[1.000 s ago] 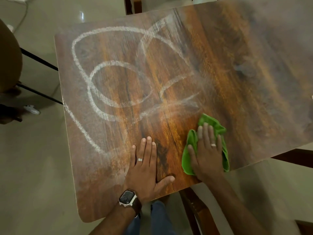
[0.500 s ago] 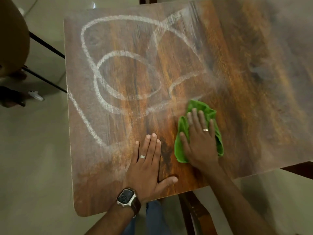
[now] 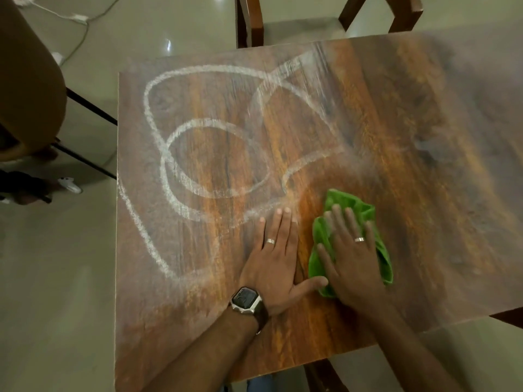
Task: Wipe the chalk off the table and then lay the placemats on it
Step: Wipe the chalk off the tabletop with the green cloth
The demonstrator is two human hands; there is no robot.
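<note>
**Chalk half gone, placemats not yet in sight**

White chalk (image 3: 209, 162) in looping lines covers the left and middle of the wooden desk (image 3: 424, 193), running from the far edge down towards the near left corner. The right part of the top shows bare brown grain with only a dull haze on it, so that side looks wiped already, though the blur there makes it hard to say whether a thin film of dust remains.

The right hand (image 3: 353, 258) lies flat with straight, spread fingers on a crumpled green cloth (image 3: 376, 222), pressing it to the wood near the front edge, just right of the last chalk loops. The left hand (image 3: 276, 264) is also flat and open, palm down on the desk, holding nothing; its thumb reaches to the cloth's near corner and seems to touch it. A watch (image 3: 245, 299) sits on the left wrist.

As a judgement, the wiping is somewhere near its middle: the cloth stands at the border between cleaned and chalked wood, and the whole drawing to the left has yet to be rubbed off. No placemats show anywhere in view, so the second half of the task is not begun. Wooden chairs (image 3: 249, 21) stand at the far side
</note>
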